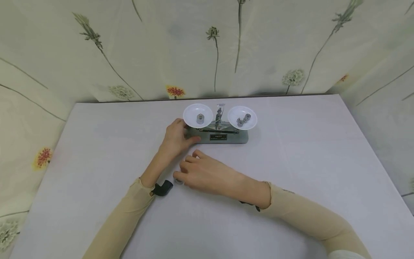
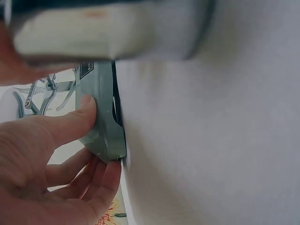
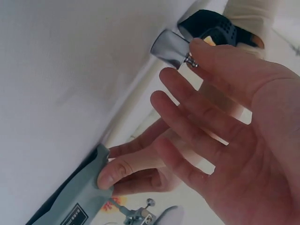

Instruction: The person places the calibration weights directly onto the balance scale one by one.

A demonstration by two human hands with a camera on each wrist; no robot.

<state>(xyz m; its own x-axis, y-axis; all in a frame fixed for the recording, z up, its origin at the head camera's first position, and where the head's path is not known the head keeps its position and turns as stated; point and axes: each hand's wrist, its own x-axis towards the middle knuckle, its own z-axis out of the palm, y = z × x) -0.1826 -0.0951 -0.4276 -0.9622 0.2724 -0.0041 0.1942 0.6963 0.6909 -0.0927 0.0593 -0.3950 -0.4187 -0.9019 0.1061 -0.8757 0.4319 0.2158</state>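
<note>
A balance scale with a grey-green base (image 1: 223, 138) stands toward the back of the table. My left hand (image 1: 176, 138) grips the left end of that base, thumb on its front and fingers curled behind, as the left wrist view shows. Nearer the front, my right hand (image 1: 208, 172) pinches a shiny metal weight (image 3: 169, 48) by its knob. The thumb lies at the knob and the other fingers are spread apart; the index finger is mostly hidden. In the head view the right hand covers most of this weight. It looms blurred and large in the left wrist view.
A metal weight (image 1: 200, 118) sits in the white left pan (image 1: 189, 117). The white right pan (image 1: 251, 123) holds small metal weights (image 1: 244, 119). A black wrist camera (image 1: 163, 188) on the left wrist is close beside the pinched weight. A flowered cloth (image 1: 194, 54) hangs behind the table.
</note>
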